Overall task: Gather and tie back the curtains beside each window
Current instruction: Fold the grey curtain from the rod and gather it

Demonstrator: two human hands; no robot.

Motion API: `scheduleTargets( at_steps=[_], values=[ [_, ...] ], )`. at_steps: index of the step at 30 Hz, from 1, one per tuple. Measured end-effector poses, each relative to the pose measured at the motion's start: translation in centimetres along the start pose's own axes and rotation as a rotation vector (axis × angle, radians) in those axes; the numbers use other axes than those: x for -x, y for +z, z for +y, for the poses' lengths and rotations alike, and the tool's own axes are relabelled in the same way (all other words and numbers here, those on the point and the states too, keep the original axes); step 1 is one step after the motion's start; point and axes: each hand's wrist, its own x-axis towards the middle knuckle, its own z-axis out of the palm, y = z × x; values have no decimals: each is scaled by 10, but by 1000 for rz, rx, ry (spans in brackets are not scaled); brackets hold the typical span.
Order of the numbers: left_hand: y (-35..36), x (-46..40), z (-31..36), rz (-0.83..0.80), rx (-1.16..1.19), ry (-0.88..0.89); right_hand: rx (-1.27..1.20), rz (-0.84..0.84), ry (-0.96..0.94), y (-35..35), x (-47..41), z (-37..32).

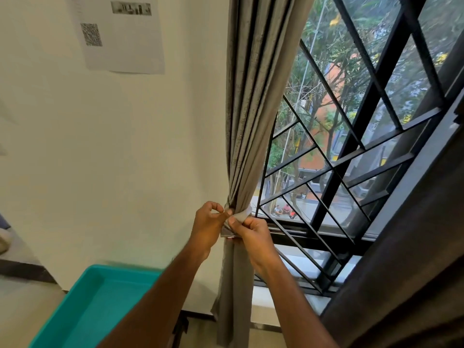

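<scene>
Curtain [247, 136] is hung between wall [125, 146] on the left and window grille [351, 151] on the right. Tie-back [242, 215] is wrapped around it at mid-height, with left hand [209, 226] just left and right hand [253, 234] just right. Paper sheet [120, 33] is fixed on the wall, upper left. Tray [82, 307] is placed below left. A second curtain [406, 285] is seen at the right edge.

The curtain [253, 101] runs off the top edge; the teal tray [100, 305] is cut off below, its near end behind the left forearm
</scene>
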Motion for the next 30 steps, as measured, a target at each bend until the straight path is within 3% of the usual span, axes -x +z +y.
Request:
scheduleTargets(
  at_steps=[2, 4, 9, 11, 18, 21, 24, 27, 30],
  values=[
    [-4, 1, -5, 199, -264, 213, 95, 60, -28, -2, -3, 3],
    [-3, 6, -3, 241, -379, 399, 174, 94, -61, -2, -7, 8],
    [-2, 5, 17, -169, -520, 289, 344, 78, -157, 1, -8, 19],
    [-3, 5, 25, -253, -569, 240, 385, 71, -145, 1, -6, 22],
    [15, 18, 16, -103, -1106, 368, 490, 80, -208, -3, -3, 28],
    [12, 15, 17, -58, -973, 266, 502, 79, -228, -9, 1, 25],
    [8, 15, 23, -113, -795, 221, 476, 129, -234, -23, -3, 28],
    [2, 12, 25, -169, -787, 234, 454, 165, -252, -30, -3, 26],
    [-2, 11, 23, -112, -756, 248, 469, 285, -272, -36, -1, 31]
  ],
)
